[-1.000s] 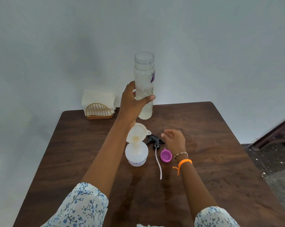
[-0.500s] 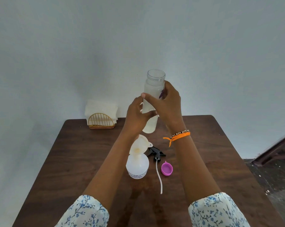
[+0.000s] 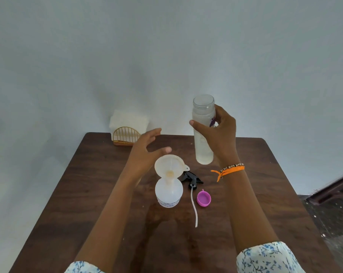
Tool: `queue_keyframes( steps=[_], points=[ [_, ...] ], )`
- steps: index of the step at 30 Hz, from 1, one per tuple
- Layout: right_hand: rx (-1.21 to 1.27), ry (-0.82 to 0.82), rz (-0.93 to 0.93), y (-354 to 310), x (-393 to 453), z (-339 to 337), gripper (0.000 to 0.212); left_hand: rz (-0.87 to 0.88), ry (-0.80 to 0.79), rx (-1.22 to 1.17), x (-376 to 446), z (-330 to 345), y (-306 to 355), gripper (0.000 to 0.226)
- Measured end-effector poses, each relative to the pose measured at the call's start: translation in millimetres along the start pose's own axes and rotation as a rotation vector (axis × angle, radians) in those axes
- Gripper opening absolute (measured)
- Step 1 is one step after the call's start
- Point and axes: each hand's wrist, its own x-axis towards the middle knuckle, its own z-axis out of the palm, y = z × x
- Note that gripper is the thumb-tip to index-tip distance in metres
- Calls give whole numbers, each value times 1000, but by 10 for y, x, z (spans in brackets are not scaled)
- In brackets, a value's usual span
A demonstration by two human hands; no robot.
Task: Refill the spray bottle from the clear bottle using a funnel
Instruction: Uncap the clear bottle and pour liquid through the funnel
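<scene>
Spray bottle [image 3: 169,194] stands on the table [image 3: 91,194] with the funnel [image 3: 169,166] seated in its neck. Your right hand [image 3: 219,134] grips the upright clear bottle [image 3: 203,133]; your left hand [image 3: 147,148] hovers spread. Next, likely steady the funnel and tip.

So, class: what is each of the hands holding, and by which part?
The right hand grips the clear bottle around its upper body, below the open neck. The left hand holds nothing.

Single head-worn wide-angle view, facing forward and down.
The camera looks from above the near edge of the tabletop [image 3: 99,194] toward its far edge and the wall [image 3: 166,46] behind; both forearms enter from the bottom, at close range.
</scene>
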Motion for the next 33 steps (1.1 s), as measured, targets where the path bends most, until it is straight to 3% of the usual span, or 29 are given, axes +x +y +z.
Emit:
queue_keyframes(
  steps=[6, 10, 15, 33],
  points=[
    [-32, -65, 45, 280, -269, 32, 46, -183, -131, 125, -257, 121, -366, 102],
    [-137, -118, 43, 420, -411, 64, 49, -191, -120, 122, -354, 229, -499, 115],
    [-227, -155, -19, 510, -502, 95, 39, -198, -129, 55, -341, 305, -588, 116],
    [-393, -240, -87, 617, -497, 113, 51, -98, -64, 3, -302, 385, -696, 87]
  ],
)
